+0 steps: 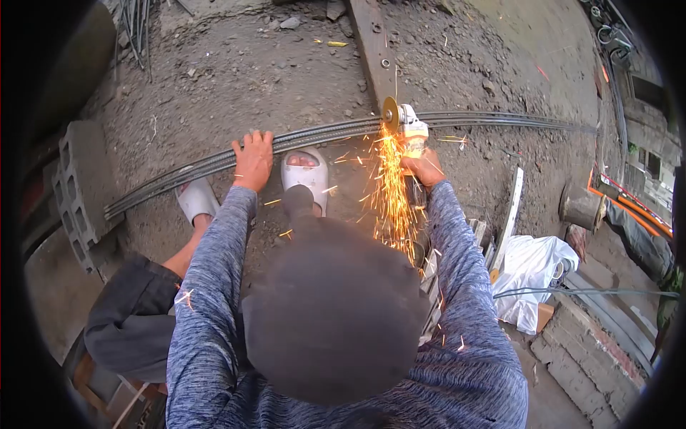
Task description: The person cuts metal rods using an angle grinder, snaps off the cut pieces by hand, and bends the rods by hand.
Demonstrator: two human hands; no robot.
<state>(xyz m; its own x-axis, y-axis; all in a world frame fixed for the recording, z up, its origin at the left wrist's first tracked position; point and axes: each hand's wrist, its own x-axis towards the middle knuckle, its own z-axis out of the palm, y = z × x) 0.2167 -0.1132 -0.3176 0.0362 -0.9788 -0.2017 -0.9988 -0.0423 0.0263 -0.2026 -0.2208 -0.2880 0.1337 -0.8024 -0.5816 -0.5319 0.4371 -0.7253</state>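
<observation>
A bundle of long steel rebar rods (321, 131) runs across the view in a slight bow, low over the ground. My left hand (254, 159) is on the bundle left of centre, its fingers over the rods. In my right hand (425, 169) is an angle grinder (413, 131), gripped by its body. The grinder's round cutting disc (389, 113) meets the rods. A stream of orange sparks (390, 189) sprays from there down toward my body. Fingers of the right hand are partly hidden behind the tool.
My feet in white slippers (304, 176) are close to the rods and the sparks. A flat metal bar (373, 53) lies beyond the disc. Hollow concrete block (75, 193) stands at left. White sack (532, 275), a metal spool (580, 206) and a cable (586, 291) are at right.
</observation>
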